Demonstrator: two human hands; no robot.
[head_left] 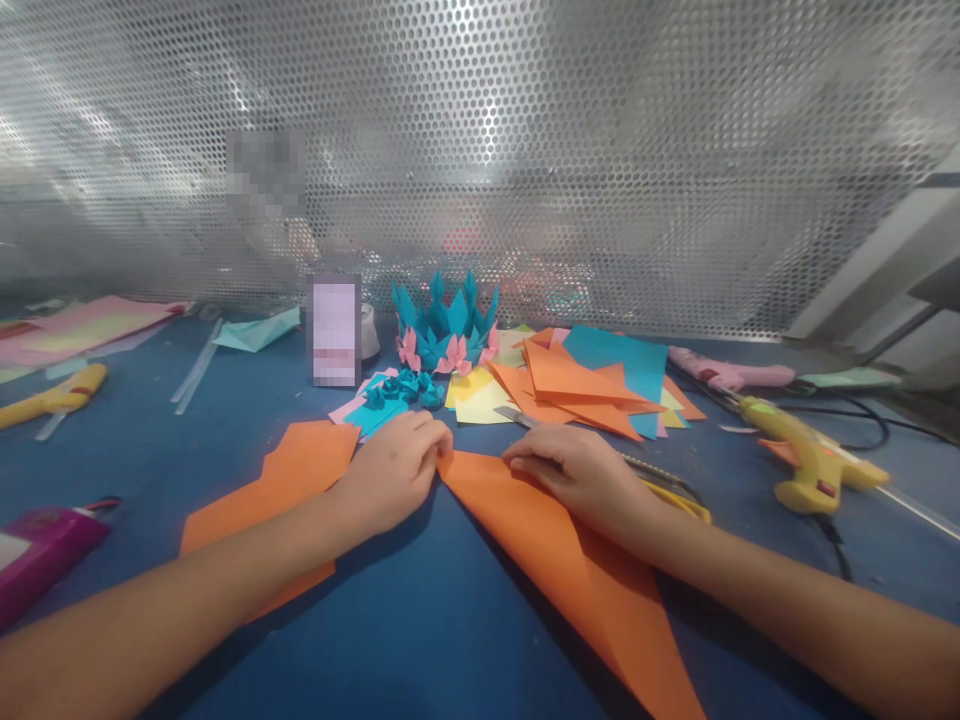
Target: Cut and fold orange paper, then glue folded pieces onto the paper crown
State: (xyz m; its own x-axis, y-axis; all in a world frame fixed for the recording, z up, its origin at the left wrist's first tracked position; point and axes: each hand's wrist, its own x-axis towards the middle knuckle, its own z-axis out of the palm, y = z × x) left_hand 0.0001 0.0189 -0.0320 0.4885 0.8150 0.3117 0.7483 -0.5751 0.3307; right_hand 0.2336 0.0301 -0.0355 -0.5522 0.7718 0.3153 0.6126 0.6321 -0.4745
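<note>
We see both our arms bare, reaching from the near corners toward the middle of the scene. Our left forearm (210,590) slants far and to the right; our right forearm (795,610) slants far and to the left. Our left hand (397,465) has its back turned up, knuckles bent and fingertips drawn together in a pinch at its right side; we cannot make out its thumb clearly. Our right hand (585,475) lies low, back upward, fingers curved and pointing left, a narrow dark gap between them. Our two hands are near each other, fingertips facing but not touching.
</note>
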